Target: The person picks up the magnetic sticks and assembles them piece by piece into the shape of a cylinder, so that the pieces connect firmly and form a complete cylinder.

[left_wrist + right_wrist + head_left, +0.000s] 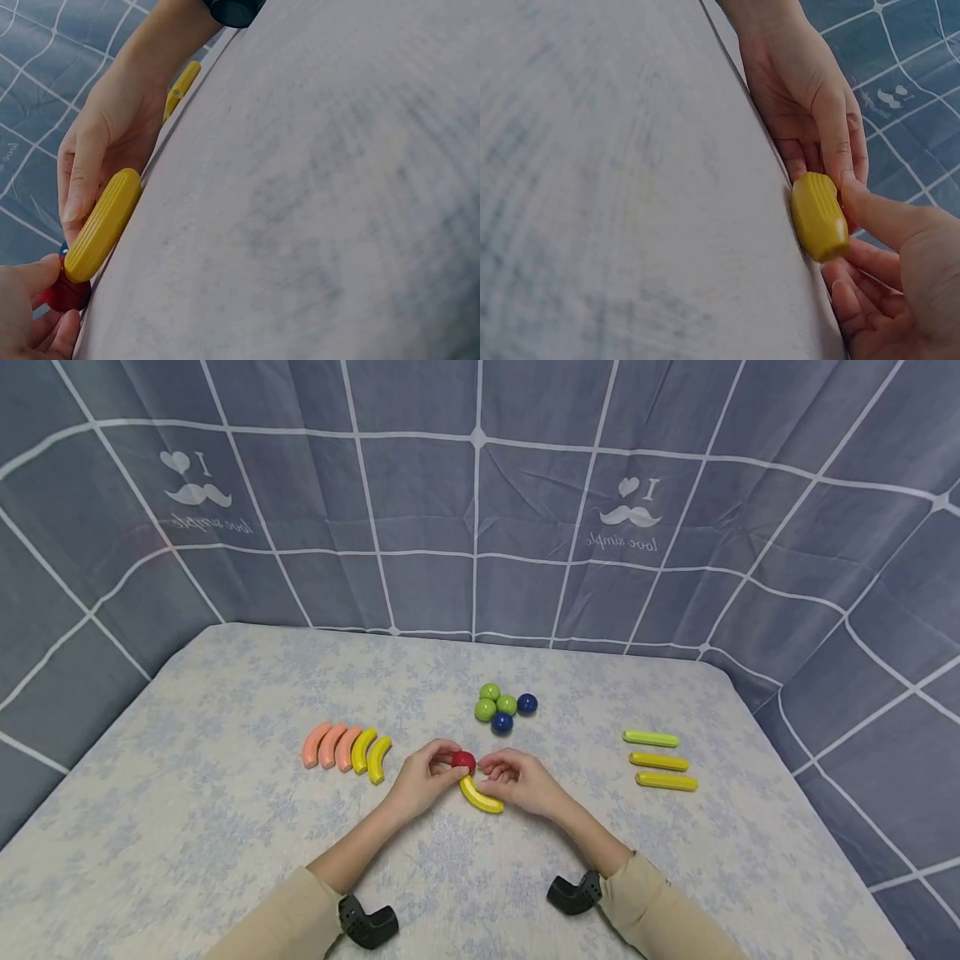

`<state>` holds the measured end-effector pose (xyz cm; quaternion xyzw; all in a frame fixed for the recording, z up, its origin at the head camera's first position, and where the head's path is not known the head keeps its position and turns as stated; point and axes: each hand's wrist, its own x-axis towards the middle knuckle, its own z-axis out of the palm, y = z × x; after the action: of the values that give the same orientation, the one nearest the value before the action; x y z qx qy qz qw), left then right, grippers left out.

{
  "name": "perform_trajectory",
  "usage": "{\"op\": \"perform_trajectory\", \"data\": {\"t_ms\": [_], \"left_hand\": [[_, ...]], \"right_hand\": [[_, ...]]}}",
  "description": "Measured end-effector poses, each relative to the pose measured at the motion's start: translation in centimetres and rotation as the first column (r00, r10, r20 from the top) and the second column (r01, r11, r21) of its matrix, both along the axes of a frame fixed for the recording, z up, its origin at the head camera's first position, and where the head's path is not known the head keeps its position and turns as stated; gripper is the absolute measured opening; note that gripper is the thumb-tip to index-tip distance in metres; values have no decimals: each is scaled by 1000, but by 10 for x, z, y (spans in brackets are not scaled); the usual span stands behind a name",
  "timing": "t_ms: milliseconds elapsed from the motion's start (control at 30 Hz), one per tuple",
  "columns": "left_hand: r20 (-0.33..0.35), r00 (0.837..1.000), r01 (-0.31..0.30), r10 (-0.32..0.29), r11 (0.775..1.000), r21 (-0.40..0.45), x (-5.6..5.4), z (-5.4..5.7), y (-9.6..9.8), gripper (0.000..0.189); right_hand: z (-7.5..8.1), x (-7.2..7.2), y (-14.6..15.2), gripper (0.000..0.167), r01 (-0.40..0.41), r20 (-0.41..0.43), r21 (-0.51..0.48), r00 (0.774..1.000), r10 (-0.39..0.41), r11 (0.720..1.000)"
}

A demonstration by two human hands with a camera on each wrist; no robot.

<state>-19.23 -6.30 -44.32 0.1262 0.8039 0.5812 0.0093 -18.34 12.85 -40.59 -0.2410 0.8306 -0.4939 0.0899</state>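
At the middle of the table my left hand [422, 781] pinches a shiny red ball [463, 763] between thumb and fingers. A yellow curved banana-like piece [482, 797] lies with one end against the ball, curving towards the right. My right hand [527, 783] hovers just right of the ball, fingers loosely bent with nothing seen between them. Its thumb is close to the yellow piece; whether it touches is hard to tell. In the left wrist view, the yellow piece [103, 225] partly covers the red ball [66, 293].
Green balls [486, 710] and dark blue balls [502, 723] sit behind the hands. On the left lie pink curved pieces [328, 746] and two yellow curved pieces [379, 760]. Straight green [650, 738] and yellow sticks [666, 781] lie on the right. A grey checked curtain [420, 510] surrounds the table.
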Motion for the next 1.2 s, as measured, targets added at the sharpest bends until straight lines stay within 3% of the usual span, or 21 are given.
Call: {"op": "perform_trajectory", "data": {"t_ms": [67, 267, 300, 367, 567, 700, 933, 1200], "left_hand": [[-12, 1000, -5, 5, 1000, -6, 3, 6, 0, 29], [-61, 998, -18, 14, 998, -59, 3, 5, -2, 30], [-60, 998, -22, 18, 998, -63, 1, 0, -3, 30], [-42, 999, -25, 22, 998, -65, 1, 2, -3, 29], [8, 1000, -5, 6, 999, -37, 1, 2, -6, 30], [-11, 1000, 20, -21, 999, -36, 2, 2, -8, 33], [-75, 992, 91, -97, 993, -80, 4, 2, -8, 35], [-91, 981, 164, -172, 982, -89, 7, -1, -7, 40]], "right_hand": [[2, 2, 0, 28, -13, -39, 24, 999, 14, 1000], [-31, -13, 7, 22, -41, -195, 125, 979, 65, 991], [-36, -16, 8, 21, -40, -207, 132, 976, 67, 990], [-36, -15, 8, 18, -39, -205, 125, 977, 64, 991], [-36, -18, 13, 17, -14, -92, 29, 996, 16, 999], [-35, -21, 17, 22, -1, 12, -60, 1000, 2, 998], [-31, -21, 21, 35, 65, 239, -222, 971, -11, 973], [-32, -22, 24, 29, 55, 267, -200, 964, 0, 978]]}}
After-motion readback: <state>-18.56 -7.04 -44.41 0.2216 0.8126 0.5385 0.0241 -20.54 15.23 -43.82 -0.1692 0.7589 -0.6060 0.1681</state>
